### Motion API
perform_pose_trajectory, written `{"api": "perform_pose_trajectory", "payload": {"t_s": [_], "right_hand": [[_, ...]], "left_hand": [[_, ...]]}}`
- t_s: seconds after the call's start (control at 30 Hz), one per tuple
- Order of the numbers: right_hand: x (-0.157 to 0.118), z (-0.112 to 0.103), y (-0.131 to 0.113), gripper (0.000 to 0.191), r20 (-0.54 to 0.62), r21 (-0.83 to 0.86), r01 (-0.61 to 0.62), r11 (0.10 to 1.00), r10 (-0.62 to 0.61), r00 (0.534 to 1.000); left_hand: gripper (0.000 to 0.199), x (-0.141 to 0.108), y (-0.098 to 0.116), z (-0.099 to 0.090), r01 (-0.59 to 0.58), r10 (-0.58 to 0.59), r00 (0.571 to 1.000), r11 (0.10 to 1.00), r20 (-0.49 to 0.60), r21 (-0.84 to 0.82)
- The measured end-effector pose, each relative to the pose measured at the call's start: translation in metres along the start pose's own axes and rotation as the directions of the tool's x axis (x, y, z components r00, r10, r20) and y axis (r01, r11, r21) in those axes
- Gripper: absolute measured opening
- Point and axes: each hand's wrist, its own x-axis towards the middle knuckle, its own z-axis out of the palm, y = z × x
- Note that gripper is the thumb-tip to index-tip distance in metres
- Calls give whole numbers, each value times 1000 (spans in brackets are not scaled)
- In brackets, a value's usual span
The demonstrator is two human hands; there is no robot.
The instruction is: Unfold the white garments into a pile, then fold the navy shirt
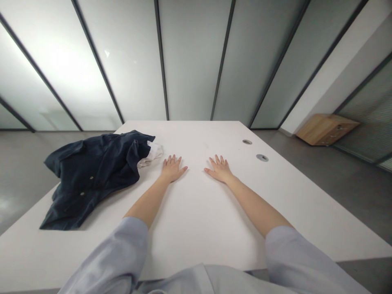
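Left hand (173, 168) and right hand (219, 169), fingers spread, on desk (196, 220); navy garment (98, 171) beside left hand.

Spans the lower and middle frame as a smooth white counter (196, 220), narrowing toward the far edge. Bears a crumpled navy garment (101, 167) with two pale buttons (87, 185) at left, reaching across the left edge in view. Carries a rumpled white cloth (154, 153) against its right side, partly covered. Shows two round cable grommets (262, 157) at right of center.
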Motion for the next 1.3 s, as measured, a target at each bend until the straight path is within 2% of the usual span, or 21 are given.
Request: {"api": "perform_pose_trajectory", "payload": {"t_s": [0.23,0.53,0.83,1.0,1.3], "right_hand": [[1,3,1,92,68,-13,10,1000,-9,998],[1,0,-4,98,91,-15,-3,1000,4,996],[2,-3,-6,96,126,-4,0,1000,0,992],[3,-2,-7,96,105,10,2,1000,-3,994],[2,-3,-8,95,112,0,0,1000,0,994]], "left_hand": [[85,-2,4,-2,-28,28,996,1000,80,3],[91,-5,6,-6,-27,25,993,1000,114,16],[89,-5,5,-3,-25,23,995,999,94,22],[88,-5,4,-4,-24,21,996,999,88,26],[100,-4,3,-3,-31,28,994,999,106,21]]}}
